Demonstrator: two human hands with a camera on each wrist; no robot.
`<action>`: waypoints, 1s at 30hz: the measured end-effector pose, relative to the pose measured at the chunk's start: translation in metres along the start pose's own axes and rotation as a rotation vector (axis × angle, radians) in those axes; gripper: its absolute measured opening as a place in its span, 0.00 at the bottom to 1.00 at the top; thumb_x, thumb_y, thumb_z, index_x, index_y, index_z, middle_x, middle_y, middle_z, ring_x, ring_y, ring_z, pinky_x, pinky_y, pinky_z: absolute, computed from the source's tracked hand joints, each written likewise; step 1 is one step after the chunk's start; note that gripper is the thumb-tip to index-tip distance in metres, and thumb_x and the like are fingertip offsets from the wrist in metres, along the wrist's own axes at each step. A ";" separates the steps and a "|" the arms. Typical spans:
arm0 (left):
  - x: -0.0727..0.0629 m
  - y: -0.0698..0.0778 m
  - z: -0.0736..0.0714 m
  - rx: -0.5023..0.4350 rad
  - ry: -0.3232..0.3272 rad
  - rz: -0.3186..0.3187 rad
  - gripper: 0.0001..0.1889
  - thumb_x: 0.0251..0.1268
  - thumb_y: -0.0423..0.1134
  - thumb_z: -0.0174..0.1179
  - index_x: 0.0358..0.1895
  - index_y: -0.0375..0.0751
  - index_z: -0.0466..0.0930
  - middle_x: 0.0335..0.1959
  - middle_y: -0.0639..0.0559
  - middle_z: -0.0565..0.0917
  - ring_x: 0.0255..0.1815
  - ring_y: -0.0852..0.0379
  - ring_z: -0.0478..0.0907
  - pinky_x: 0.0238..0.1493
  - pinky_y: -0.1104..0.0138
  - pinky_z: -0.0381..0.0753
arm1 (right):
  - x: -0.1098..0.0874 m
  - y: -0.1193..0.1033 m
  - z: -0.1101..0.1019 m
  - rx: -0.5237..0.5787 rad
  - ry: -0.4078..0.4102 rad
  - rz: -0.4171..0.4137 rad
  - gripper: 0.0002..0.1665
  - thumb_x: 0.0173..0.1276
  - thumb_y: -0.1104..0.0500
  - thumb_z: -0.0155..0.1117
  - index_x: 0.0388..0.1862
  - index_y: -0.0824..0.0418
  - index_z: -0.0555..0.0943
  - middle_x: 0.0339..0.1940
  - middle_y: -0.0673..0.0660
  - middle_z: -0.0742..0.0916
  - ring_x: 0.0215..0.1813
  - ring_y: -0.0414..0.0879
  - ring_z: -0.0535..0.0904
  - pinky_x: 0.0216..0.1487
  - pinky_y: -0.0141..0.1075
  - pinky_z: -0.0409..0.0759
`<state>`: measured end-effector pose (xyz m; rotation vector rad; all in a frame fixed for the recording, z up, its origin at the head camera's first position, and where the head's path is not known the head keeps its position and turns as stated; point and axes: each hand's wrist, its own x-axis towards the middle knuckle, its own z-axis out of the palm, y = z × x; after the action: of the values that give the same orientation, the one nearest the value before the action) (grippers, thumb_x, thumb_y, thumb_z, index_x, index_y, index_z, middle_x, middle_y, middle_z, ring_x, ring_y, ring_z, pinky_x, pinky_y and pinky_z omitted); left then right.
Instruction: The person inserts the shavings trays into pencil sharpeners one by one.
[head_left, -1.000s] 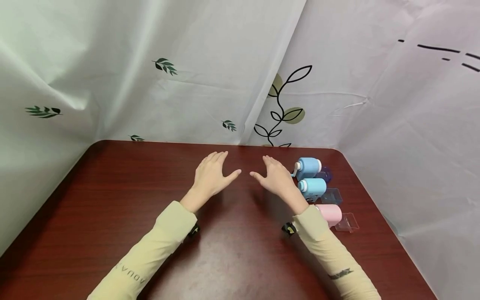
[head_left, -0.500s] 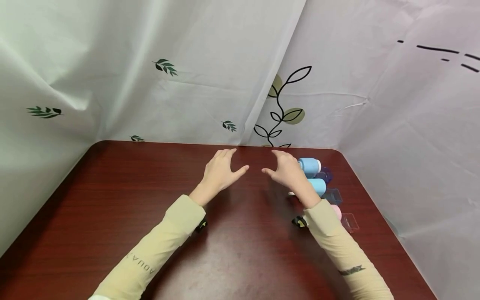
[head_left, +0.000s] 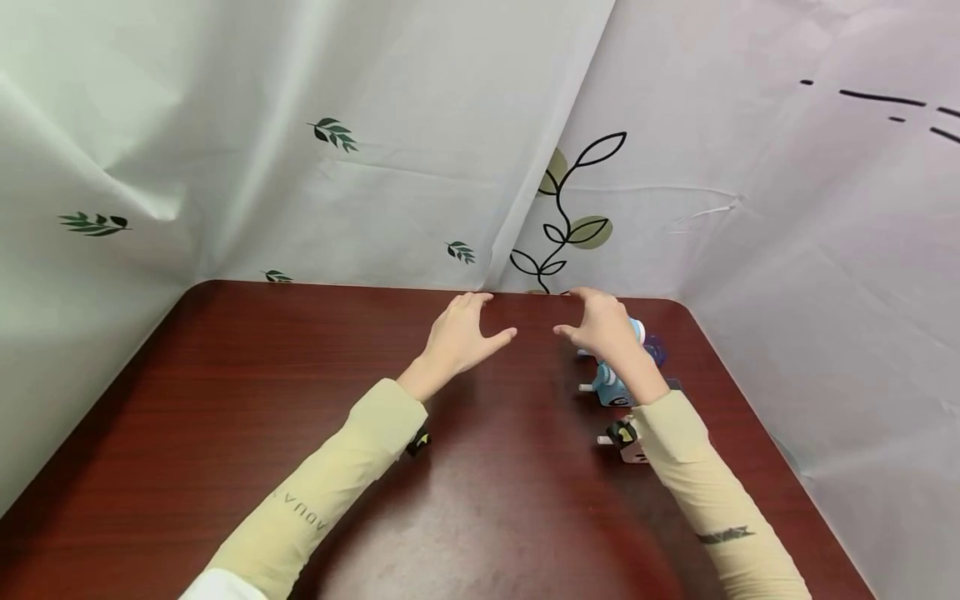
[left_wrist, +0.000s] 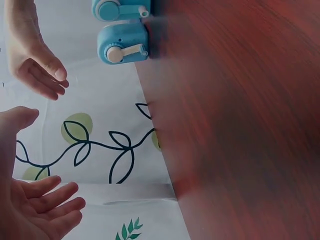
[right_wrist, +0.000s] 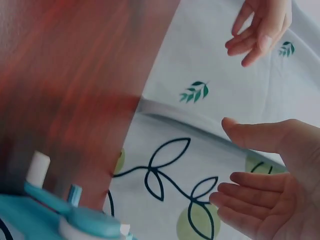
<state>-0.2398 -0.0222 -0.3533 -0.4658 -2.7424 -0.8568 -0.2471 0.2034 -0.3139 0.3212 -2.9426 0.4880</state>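
Both hands are hovering over the brown table (head_left: 480, 508), palms facing each other with a gap between them. The left hand (head_left: 455, 336) is grasping nothing; its thumb is reaching out apart from its relaxed fingers. The right hand (head_left: 602, 327) is likewise staying unclenched and holding nothing. Three crank sharpeners are standing in a row at the table's right side, outside either grip. The far blue sharpener (left_wrist: 122, 37) is sitting partly behind the right hand in the head view, yet the wrist views are showing a gap between them. The nearer light-blue sharpener (head_left: 612, 392) is lying beside the right wrist, and the pink sharpener (head_left: 634, 452) is showing partly beneath the right sleeve (head_left: 675, 433). A leaf-printed sheet (head_left: 412, 192) is hanging behind the table.
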 end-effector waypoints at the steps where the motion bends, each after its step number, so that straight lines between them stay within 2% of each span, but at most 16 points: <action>1: 0.001 0.001 0.000 -0.013 -0.004 -0.002 0.36 0.58 0.60 0.60 0.65 0.40 0.70 0.62 0.46 0.75 0.66 0.50 0.68 0.61 0.55 0.74 | 0.000 0.002 -0.002 0.002 0.001 0.004 0.40 0.56 0.52 0.74 0.63 0.69 0.72 0.56 0.69 0.82 0.49 0.63 0.81 0.54 0.55 0.77; 5: 0.006 0.006 0.002 -0.042 -0.006 0.006 0.35 0.58 0.58 0.61 0.64 0.41 0.70 0.60 0.46 0.76 0.66 0.50 0.68 0.62 0.56 0.73 | 0.003 0.011 -0.011 0.007 0.024 0.009 0.39 0.56 0.52 0.74 0.62 0.70 0.73 0.52 0.70 0.83 0.49 0.63 0.80 0.54 0.55 0.76; 10: 0.014 0.015 0.006 -0.060 -0.008 0.045 0.35 0.59 0.57 0.62 0.65 0.40 0.70 0.59 0.45 0.77 0.64 0.49 0.69 0.63 0.57 0.72 | 0.004 0.024 -0.020 0.031 0.058 0.003 0.37 0.56 0.54 0.73 0.60 0.71 0.74 0.55 0.70 0.82 0.54 0.64 0.78 0.55 0.55 0.75; 15: 0.023 0.025 0.010 -0.054 -0.014 0.083 0.35 0.59 0.57 0.62 0.65 0.40 0.70 0.59 0.47 0.76 0.63 0.50 0.70 0.64 0.58 0.71 | 0.005 0.035 -0.027 0.077 0.058 0.004 0.34 0.58 0.57 0.71 0.62 0.70 0.73 0.55 0.69 0.82 0.53 0.62 0.79 0.53 0.53 0.76; 20: 0.030 0.035 0.010 -0.069 -0.017 0.115 0.34 0.59 0.56 0.62 0.64 0.39 0.70 0.60 0.47 0.76 0.62 0.51 0.70 0.65 0.59 0.70 | 0.005 0.041 -0.030 0.119 0.079 -0.033 0.32 0.60 0.59 0.69 0.62 0.69 0.74 0.54 0.70 0.83 0.53 0.63 0.80 0.54 0.54 0.76; 30: 0.037 0.046 0.015 -0.086 -0.031 0.135 0.33 0.60 0.55 0.62 0.65 0.40 0.69 0.60 0.47 0.75 0.64 0.52 0.68 0.65 0.62 0.69 | 0.005 0.058 -0.035 0.085 0.153 -0.030 0.29 0.59 0.56 0.71 0.56 0.68 0.78 0.53 0.68 0.84 0.53 0.65 0.79 0.52 0.56 0.75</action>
<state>-0.2587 0.0305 -0.3303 -0.6777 -2.6729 -0.9432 -0.2621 0.2675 -0.2976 0.3219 -2.7707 0.6065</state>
